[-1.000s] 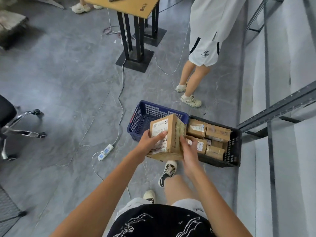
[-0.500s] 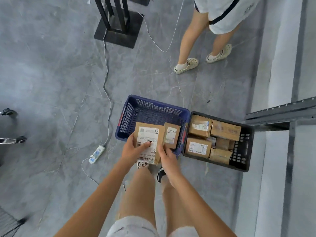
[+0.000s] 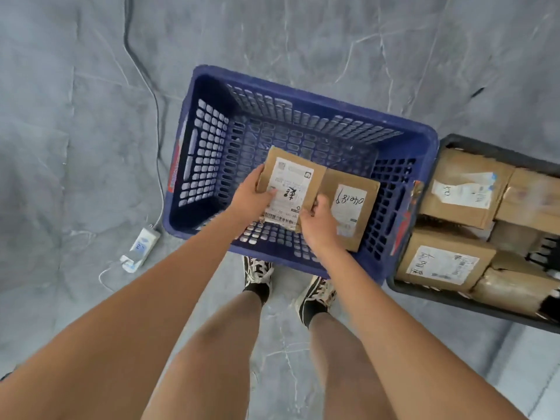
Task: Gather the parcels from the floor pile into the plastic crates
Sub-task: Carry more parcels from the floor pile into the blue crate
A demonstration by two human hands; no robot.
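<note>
I hold two brown cardboard parcels side by side inside the blue plastic crate [image 3: 303, 98], low over its floor. My left hand [image 3: 251, 198] grips the left parcel [image 3: 291, 183], which bears a white label with a barcode. My right hand [image 3: 318, 225] grips the smaller right parcel [image 3: 354, 204], whose label carries handwritten digits. Apart from these two the blue crate holds nothing. To its right, touching it, a black crate [image 3: 454, 298] is packed with several labelled parcels [image 3: 460, 192].
A white power strip [image 3: 141, 245] lies on the grey floor left of the blue crate, with a dark cable [image 3: 142, 74] running up from it. My two shoes [image 3: 257, 274] stand right at the crate's near edge.
I have bent closer over the crates and brought the two parcels from above the near rim down into the blue crate. The other person has left the view.
</note>
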